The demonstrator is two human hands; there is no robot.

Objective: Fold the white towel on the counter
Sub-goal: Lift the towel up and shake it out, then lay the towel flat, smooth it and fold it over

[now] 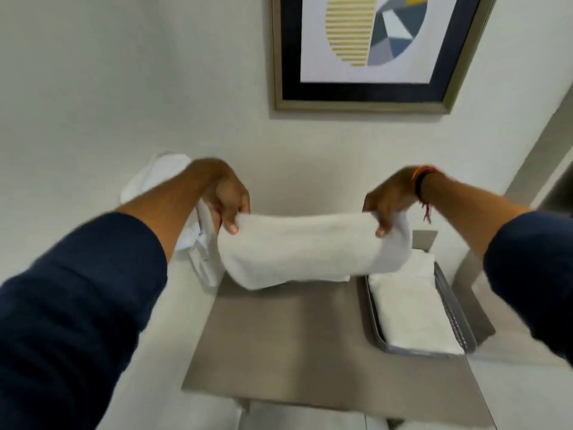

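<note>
Hanging between left hand (pixel 228 200) and right hand (pixel 390 201), white towel (pixel 310 249).

Framed picture (pixel 369 51) cut off above

Dark navy sleeves (pixel 77 299) pushed up; orange and black bands (pixel 419 181) on right wrist.

Single head-worn wide-angle view, looking forward and steeply down from above the counter (pixel 310 336). It faces the far wall (pixel 124 88); a framed picture (pixel 372 51) cuts off at the top edge. Both forearms enter from the near corners, left hand (pixel 228 197) and right hand (pixel 390 197) mid-frame, close to the lens. Tray (pixel 455 318) sits right. Edges bend with lens distortion, with some motion blur. No second view.
</note>
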